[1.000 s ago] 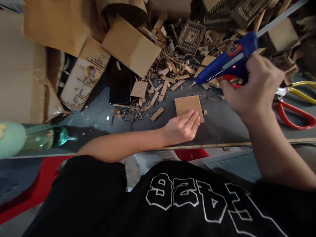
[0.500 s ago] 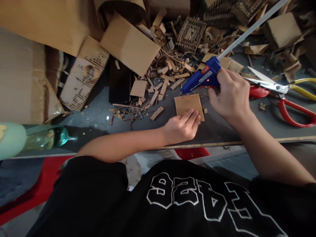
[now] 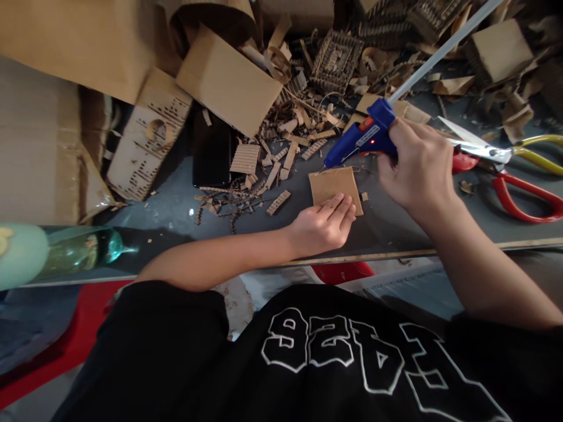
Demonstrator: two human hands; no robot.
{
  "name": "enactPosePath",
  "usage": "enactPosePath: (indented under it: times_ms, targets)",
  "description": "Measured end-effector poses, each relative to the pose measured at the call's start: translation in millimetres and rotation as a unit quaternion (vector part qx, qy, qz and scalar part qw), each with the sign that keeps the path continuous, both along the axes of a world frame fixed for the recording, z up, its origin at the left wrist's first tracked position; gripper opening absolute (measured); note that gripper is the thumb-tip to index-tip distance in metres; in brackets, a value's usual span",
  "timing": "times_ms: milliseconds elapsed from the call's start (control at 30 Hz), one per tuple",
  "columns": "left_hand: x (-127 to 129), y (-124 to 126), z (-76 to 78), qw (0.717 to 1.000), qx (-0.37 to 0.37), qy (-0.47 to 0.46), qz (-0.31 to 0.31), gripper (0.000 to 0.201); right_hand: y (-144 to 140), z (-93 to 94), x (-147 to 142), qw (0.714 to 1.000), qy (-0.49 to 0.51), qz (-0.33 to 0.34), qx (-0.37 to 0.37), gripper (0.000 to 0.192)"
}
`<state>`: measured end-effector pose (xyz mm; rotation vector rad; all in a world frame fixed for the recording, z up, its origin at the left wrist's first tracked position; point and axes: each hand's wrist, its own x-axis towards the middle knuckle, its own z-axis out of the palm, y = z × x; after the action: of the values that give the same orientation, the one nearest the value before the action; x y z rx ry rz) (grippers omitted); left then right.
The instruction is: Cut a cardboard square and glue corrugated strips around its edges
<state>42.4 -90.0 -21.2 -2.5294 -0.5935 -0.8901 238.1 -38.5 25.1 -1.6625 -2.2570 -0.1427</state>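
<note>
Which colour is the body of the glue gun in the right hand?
Blue, as the head view shows: the glue gun in the right hand has a blue body.

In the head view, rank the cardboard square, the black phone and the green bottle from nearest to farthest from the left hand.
1. Cardboard square: under the left hand's fingertips.
2. Black phone: farther back and to the left, among the scraps.
3. Green bottle: lying at the far left.

Seen from above, a left hand [image 3: 323, 225] presses flat on the near edge of a small cardboard square [image 3: 334, 185] on a dark table [image 3: 396, 223]. The right hand [image 3: 417, 170] grips a blue glue gun [image 3: 363, 136], its nozzle at the square's far edge. Cardboard scraps [image 3: 281, 152] lie beyond, and scissors [image 3: 510, 170] to the right.
</note>
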Motion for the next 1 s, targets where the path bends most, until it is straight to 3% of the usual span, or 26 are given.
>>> enactPosePath:
  times_ms: [200, 533, 1000]
  targets:
    - [-1.0, 0.1, -0.2, 1.000, 0.004, 0.003, -0.002, 0.015, -0.8, 11.4, 7.7, 0.999, -0.012, -0.028, -0.020, 0.044]
    - [1.1, 1.3, -3.0, 1.000, 0.014, -0.013, -0.005, 0.013, 2.2, 28.6, 19.8, 0.991, -0.049, -0.107, -0.067, 0.012]
    - [1.4, 1.0, -2.4, 1.000, 0.022, 0.004, 0.008, 0.013, 4.2, 32.4, 26.4, 0.982, -0.111, -0.134, -0.075, 0.015]
